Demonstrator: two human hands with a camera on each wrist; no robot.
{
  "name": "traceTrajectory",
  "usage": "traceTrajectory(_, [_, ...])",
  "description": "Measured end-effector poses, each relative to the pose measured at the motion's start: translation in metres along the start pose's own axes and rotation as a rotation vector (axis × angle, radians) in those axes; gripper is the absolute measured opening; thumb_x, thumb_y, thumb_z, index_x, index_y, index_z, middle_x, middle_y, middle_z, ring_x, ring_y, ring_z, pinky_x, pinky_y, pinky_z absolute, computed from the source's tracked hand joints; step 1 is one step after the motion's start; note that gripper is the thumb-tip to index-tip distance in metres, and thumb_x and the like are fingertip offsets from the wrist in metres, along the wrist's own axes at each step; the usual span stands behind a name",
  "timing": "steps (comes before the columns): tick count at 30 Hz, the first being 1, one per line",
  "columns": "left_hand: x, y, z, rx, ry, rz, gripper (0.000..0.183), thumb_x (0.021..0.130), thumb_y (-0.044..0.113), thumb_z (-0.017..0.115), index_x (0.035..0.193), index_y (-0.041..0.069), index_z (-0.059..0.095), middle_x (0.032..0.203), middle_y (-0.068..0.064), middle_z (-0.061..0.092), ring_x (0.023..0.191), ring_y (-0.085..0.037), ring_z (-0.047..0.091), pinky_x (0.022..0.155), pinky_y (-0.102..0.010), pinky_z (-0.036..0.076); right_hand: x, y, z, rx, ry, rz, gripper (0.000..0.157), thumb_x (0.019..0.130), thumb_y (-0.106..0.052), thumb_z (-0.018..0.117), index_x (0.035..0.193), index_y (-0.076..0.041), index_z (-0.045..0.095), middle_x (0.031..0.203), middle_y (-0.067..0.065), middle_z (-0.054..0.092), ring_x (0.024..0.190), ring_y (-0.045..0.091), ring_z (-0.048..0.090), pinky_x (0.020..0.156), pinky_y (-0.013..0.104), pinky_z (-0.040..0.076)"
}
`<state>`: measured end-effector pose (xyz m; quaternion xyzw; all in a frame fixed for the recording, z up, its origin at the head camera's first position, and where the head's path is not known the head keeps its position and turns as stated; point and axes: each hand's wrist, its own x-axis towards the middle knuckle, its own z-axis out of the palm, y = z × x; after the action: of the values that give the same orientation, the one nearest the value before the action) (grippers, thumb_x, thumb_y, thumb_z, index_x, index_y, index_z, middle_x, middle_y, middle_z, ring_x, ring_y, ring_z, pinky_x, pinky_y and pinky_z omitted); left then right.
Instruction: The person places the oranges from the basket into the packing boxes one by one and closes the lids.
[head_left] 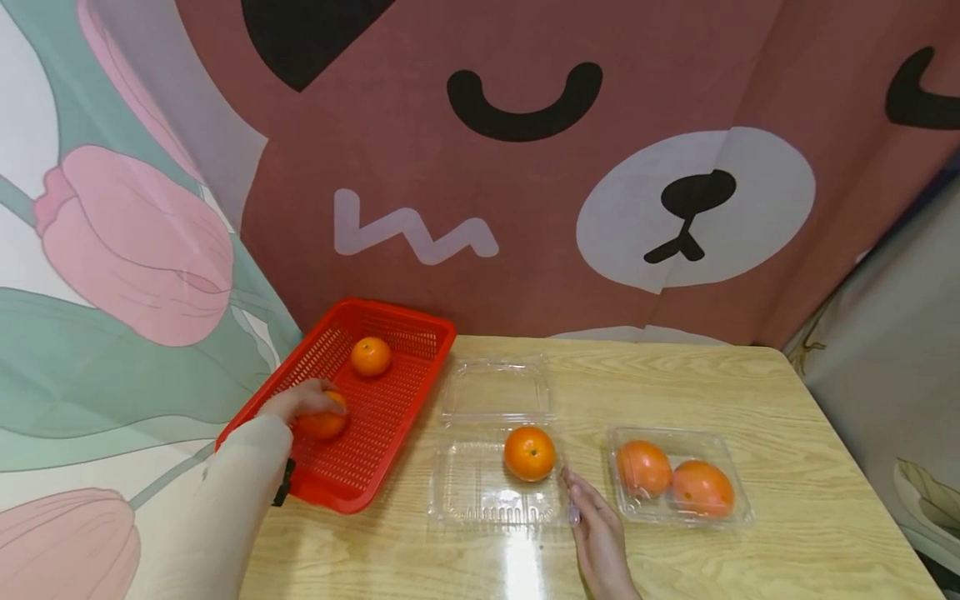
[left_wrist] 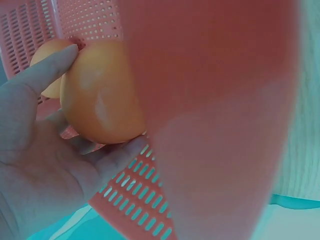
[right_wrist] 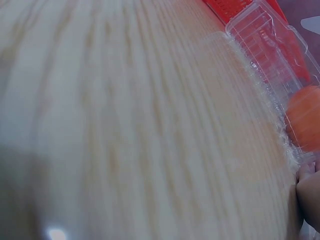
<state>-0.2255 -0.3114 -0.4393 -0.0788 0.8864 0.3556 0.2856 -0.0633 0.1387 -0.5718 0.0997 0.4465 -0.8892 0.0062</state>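
In the red basket, my left hand (head_left: 303, 402) holds an orange (head_left: 324, 419), fingers curled around it. The left wrist view shows the thumb and fingers of the left hand (left_wrist: 47, 145) against that orange (left_wrist: 102, 92), with the basket wall blurred in front. A second orange (head_left: 371, 357) lies farther back in the basket. My right hand (head_left: 600, 533) rests at the right edge of an unlidded clear plastic box (head_left: 468, 492), fingers fairly straight at its rim. One orange (head_left: 529, 454) sits in this box's right half. Its hinged lid (head_left: 495, 390) lies folded back.
A closed clear box (head_left: 720, 450) with two orange fruits (head_left: 702, 487) inside stands to the right of my right hand. The red basket (head_left: 405, 425) sits at the left on the wooden table (head_left: 810, 467). A printed curtain (head_left: 525, 208) hangs right behind the table.
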Motion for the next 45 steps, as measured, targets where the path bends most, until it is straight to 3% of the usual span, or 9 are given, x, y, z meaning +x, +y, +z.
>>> traceTrajectory(4, [0.001, -0.005, -0.006, 0.049, 0.014, 0.066, 0.071, 0.088, 0.028, 0.072, 0.139, -0.01, 0.039, 0.122, -0.027, 0.047, 0.106, -0.04, 0.049, 0.09, -0.049, 0.049, 0.0, 0.0, 0.0, 0.002, -0.011, -0.004, 0.024, 0.103, -0.01, 0.053, 0.118, -0.012, 0.071, 0.125, -0.006, 0.066, 0.118, 0.004, 0.058, 0.104, 0.021, 0.039])
traceTrajectory(6, [-0.001, -0.007, -0.008, 0.019, 0.027, 0.068, 0.071, 0.088, 0.028, 0.072, 0.14, -0.008, 0.04, 0.122, -0.025, 0.049, 0.105, -0.039, 0.052, 0.089, -0.048, 0.051, 0.0, 0.0, 0.0, 0.002, -0.015, -0.006, 0.024, 0.103, -0.009, 0.052, 0.119, -0.012, 0.07, 0.125, -0.006, 0.066, 0.118, 0.004, 0.058, 0.104, 0.021, 0.039])
traceTrajectory(11, [-0.009, -0.008, -0.007, -0.027, 0.071, 0.084, 0.072, 0.091, 0.024, 0.069, 0.146, -0.006, 0.034, 0.127, -0.026, 0.048, 0.107, -0.039, 0.053, 0.091, -0.052, 0.051, 0.0, -0.001, 0.0, -0.001, -0.021, -0.008, 0.025, 0.103, -0.01, 0.053, 0.121, -0.01, 0.069, 0.126, -0.005, 0.066, 0.118, 0.004, 0.058, 0.103, 0.021, 0.039])
traceTrajectory(14, [-0.013, -0.006, -0.006, 0.014, 0.107, 0.127, 0.069, 0.093, 0.023, 0.066, 0.146, -0.008, 0.033, 0.127, -0.027, 0.048, 0.106, -0.04, 0.051, 0.091, -0.053, 0.05, -0.001, -0.001, -0.001, -0.001, -0.024, -0.014, 0.025, 0.103, -0.01, 0.053, 0.122, -0.009, 0.069, 0.126, -0.005, 0.066, 0.119, 0.005, 0.058, 0.103, 0.021, 0.039])
traceTrajectory(22, [-0.031, 0.002, 0.006, 0.132, 0.227, 0.265, 0.064, 0.092, 0.025, 0.068, 0.14, -0.009, 0.042, 0.123, -0.027, 0.055, 0.102, -0.037, 0.054, 0.085, -0.048, 0.05, -0.001, 0.0, -0.002, 0.004, -0.021, -0.02, 0.026, 0.102, -0.011, 0.054, 0.124, -0.009, 0.067, 0.124, -0.004, 0.067, 0.12, 0.007, 0.058, 0.104, 0.022, 0.039])
traceTrajectory(35, [-0.056, 0.009, 0.023, 0.115, 0.401, 0.379, 0.062, 0.091, 0.029, 0.072, 0.139, -0.003, 0.049, 0.117, -0.019, 0.061, 0.091, -0.028, 0.057, 0.075, -0.036, 0.05, 0.0, -0.002, -0.002, 0.023, -0.033, -0.009, 0.026, 0.104, -0.01, 0.051, 0.124, -0.009, 0.068, 0.126, -0.003, 0.066, 0.12, 0.007, 0.058, 0.104, 0.022, 0.039])
traceTrajectory(45, [-0.072, 0.02, 0.04, 0.165, 0.537, 0.429, 0.062, 0.089, 0.036, 0.074, 0.138, 0.005, 0.053, 0.13, -0.021, 0.053, 0.105, -0.035, 0.054, 0.087, -0.051, 0.049, 0.0, -0.002, 0.0, 0.006, -0.015, 0.005, 0.025, 0.104, -0.012, 0.052, 0.123, -0.01, 0.068, 0.126, -0.005, 0.066, 0.119, 0.005, 0.058, 0.104, 0.021, 0.039])
